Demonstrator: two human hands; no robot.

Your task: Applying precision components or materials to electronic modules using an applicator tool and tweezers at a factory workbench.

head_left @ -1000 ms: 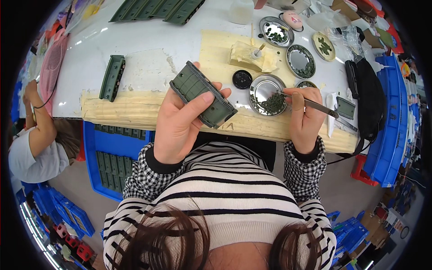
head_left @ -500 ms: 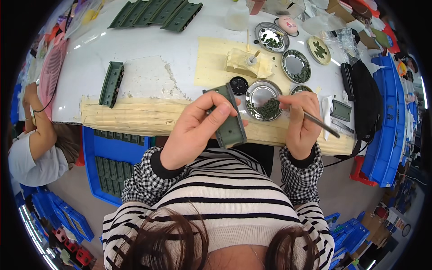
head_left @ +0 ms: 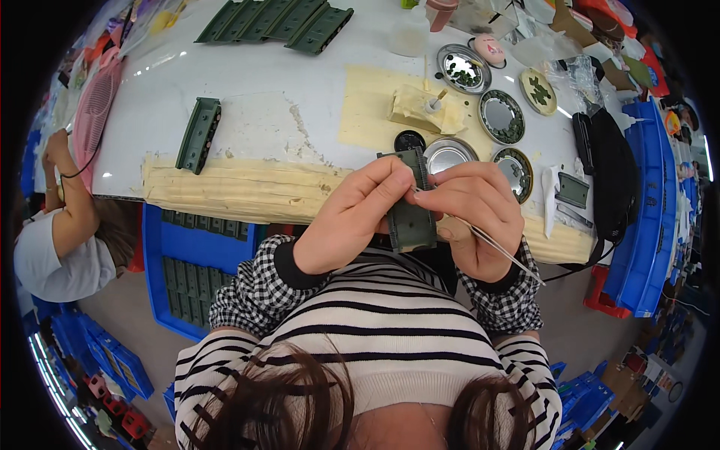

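Observation:
My left hand (head_left: 346, 219) is closed around a dark green plastic model hull part (head_left: 412, 226), held upright above the table's near edge. Its thumb lies near the upper end of the part. In my right hand (head_left: 484, 212) is a pair of metal tweezers (head_left: 504, 250), their tips against the hull part beside the left thumb. Whether the tips pinch a small piece is too small to tell. Just beyond my hands, a round steel dish (head_left: 451, 152) is partly hidden. A small round black container (head_left: 409, 140) stands to its left.
Several dishes of small green pieces, including a steel dish (head_left: 501, 116), stand at right. A yellow-wrapped block (head_left: 420, 114) holds a small bottle. Another hull part (head_left: 199, 135) lies left; more sit at the back. A blue bin (head_left: 154, 285) is below; a co-worker's arm (head_left: 71, 169) shows far left.
My right hand has moved left from the dish of small pieces to the hull part, bringing the tweezers against it. The hull part has shifted slightly right and stands straighter.

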